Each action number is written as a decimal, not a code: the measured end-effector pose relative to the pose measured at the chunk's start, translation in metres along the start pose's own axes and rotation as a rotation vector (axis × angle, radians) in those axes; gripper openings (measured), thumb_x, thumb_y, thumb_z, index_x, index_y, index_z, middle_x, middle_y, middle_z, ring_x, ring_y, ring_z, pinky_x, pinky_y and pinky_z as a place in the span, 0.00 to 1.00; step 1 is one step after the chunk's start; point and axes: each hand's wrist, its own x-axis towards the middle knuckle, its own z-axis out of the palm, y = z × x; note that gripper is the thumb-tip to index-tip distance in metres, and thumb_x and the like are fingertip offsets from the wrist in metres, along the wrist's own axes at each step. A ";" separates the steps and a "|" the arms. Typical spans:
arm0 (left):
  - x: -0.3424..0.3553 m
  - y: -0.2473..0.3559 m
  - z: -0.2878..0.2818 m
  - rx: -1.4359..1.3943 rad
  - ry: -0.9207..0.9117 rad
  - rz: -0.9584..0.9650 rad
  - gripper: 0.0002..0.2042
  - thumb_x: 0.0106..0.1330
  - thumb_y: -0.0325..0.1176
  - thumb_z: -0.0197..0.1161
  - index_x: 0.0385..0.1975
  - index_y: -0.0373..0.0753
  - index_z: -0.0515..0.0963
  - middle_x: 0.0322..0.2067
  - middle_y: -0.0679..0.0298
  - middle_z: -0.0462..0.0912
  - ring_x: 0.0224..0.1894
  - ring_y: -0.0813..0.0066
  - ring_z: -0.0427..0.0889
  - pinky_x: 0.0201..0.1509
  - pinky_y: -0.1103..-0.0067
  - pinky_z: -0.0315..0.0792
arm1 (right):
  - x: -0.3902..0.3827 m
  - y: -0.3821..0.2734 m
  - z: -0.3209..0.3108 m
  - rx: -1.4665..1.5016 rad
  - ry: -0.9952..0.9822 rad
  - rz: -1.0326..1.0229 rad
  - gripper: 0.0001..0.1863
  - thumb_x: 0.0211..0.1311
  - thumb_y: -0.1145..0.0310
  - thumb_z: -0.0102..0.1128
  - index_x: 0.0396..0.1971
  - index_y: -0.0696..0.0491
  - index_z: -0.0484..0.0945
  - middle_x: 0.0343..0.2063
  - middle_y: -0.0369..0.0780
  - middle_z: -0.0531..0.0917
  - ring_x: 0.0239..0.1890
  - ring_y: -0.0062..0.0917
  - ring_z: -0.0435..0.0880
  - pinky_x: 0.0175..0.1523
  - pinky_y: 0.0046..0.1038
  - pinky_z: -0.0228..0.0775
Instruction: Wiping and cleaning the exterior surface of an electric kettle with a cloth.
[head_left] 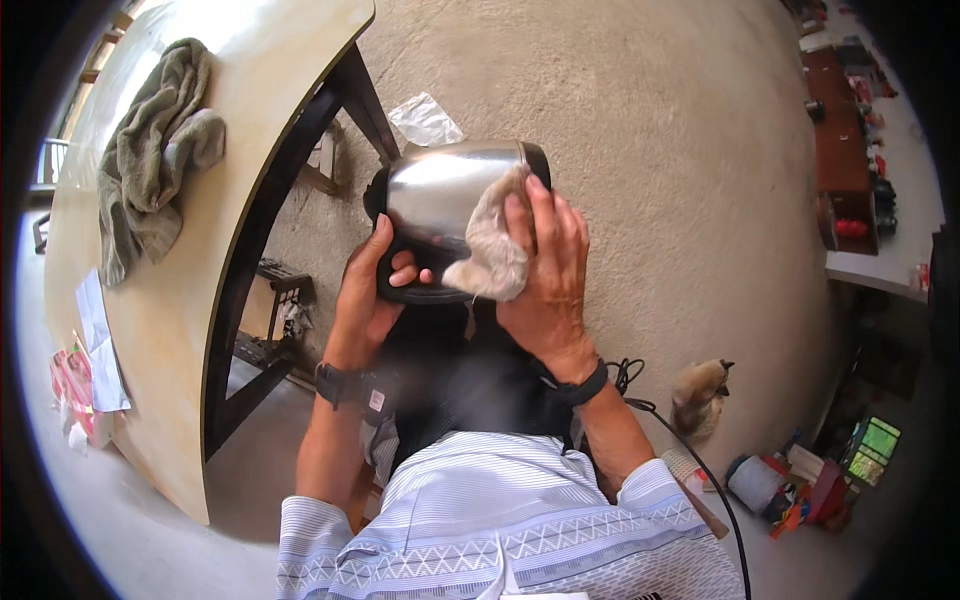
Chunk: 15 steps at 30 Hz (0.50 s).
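I hold a stainless steel kettle (430,182) with black plastic parts, tipped on its side above my lap. My left hand (362,285) is closed on its black handle, fingertips poking through the opening. My right hand (550,270) presses a crumpled beige cloth (488,250) against the steel body and the dark part below it, fingers bent over the cloth. The cloth hides part of the kettle's surface.
A pale table (235,60) at left bears a grey towel (150,160), papers (100,340) and a pink bag (72,390). White crumpled paper (425,120) lies on the floor. At right are a cat (700,400), black cord (680,440), cluttered shelf (835,140) and heaped items (760,485).
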 end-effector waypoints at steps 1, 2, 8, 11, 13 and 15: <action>-0.001 0.000 0.004 -0.032 0.026 -0.015 0.12 0.84 0.48 0.59 0.52 0.47 0.76 0.25 0.75 0.67 0.21 0.85 0.64 0.38 0.75 0.79 | -0.004 -0.002 -0.001 0.000 0.004 0.009 0.45 0.63 0.62 0.75 0.79 0.51 0.65 0.77 0.47 0.64 0.75 0.52 0.66 0.78 0.57 0.57; -0.003 0.000 0.008 -0.026 0.026 -0.021 0.12 0.84 0.48 0.59 0.52 0.47 0.76 0.25 0.75 0.67 0.21 0.85 0.64 0.38 0.75 0.79 | -0.007 -0.005 -0.002 -0.018 -0.014 0.014 0.45 0.63 0.61 0.75 0.79 0.51 0.65 0.78 0.47 0.63 0.75 0.52 0.65 0.77 0.57 0.56; -0.002 0.001 0.009 -0.030 -0.014 -0.014 0.10 0.84 0.44 0.59 0.51 0.45 0.76 0.25 0.75 0.67 0.22 0.85 0.65 0.41 0.75 0.79 | 0.017 0.011 0.009 -0.004 0.022 -0.012 0.44 0.63 0.53 0.75 0.77 0.45 0.66 0.75 0.44 0.65 0.74 0.50 0.66 0.74 0.60 0.57; -0.002 0.002 0.011 0.016 -0.025 -0.035 0.09 0.84 0.42 0.60 0.49 0.44 0.77 0.25 0.75 0.66 0.23 0.86 0.66 0.43 0.75 0.78 | 0.030 0.016 0.008 0.025 -0.004 -0.008 0.43 0.61 0.54 0.76 0.75 0.45 0.67 0.73 0.44 0.66 0.73 0.50 0.67 0.74 0.59 0.57; -0.005 0.003 0.014 0.067 -0.004 -0.006 0.08 0.84 0.41 0.61 0.47 0.44 0.77 0.25 0.76 0.66 0.23 0.86 0.66 0.43 0.74 0.78 | 0.040 0.020 0.006 0.039 -0.004 -0.024 0.44 0.59 0.55 0.79 0.74 0.47 0.68 0.71 0.45 0.68 0.72 0.49 0.68 0.74 0.56 0.58; -0.005 0.000 0.011 0.058 -0.002 0.003 0.08 0.83 0.41 0.61 0.47 0.44 0.77 0.26 0.76 0.66 0.23 0.86 0.66 0.43 0.74 0.78 | 0.049 0.022 0.000 0.129 -0.079 -0.007 0.44 0.58 0.59 0.80 0.73 0.49 0.68 0.71 0.45 0.69 0.73 0.48 0.68 0.75 0.52 0.59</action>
